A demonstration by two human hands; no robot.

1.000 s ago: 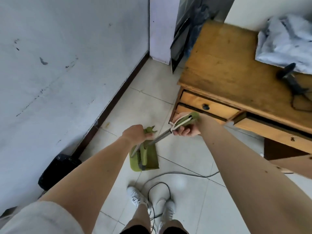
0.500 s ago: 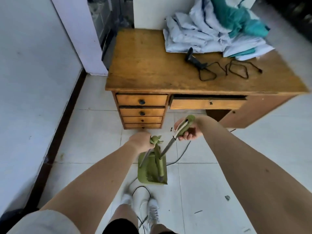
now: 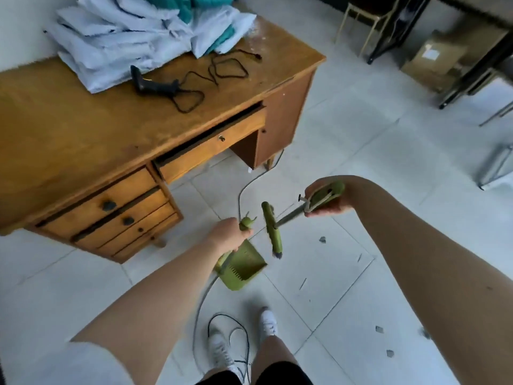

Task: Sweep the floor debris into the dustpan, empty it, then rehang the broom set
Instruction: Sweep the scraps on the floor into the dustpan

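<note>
My left hand [image 3: 229, 233] grips the top of the green dustpan's handle, and the green dustpan [image 3: 244, 269] hangs below it just above the white tiles. My right hand [image 3: 323, 200] is closed on the green grip of the broom, whose metal shaft slants down left to the green broom head [image 3: 273, 230]. The broom head hangs in the air to the right of the dustpan, apart from it. Small grey debris scraps [image 3: 322, 239] lie scattered on the floor to my right, with more debris scraps [image 3: 379, 329] nearer my feet.
A wooden desk [image 3: 83, 126] with drawers stands at left, carrying piled cloth [image 3: 133, 31] and a black corded tool [image 3: 155, 84]. Cables [image 3: 222, 323] run over the floor by my shoes. Metal-framed furniture [image 3: 458, 51] and a cardboard box stand at the far right.
My view has swung right from the wall past the desk to the open floor. The broom has come apart from the dustpan and now hangs to its right.
</note>
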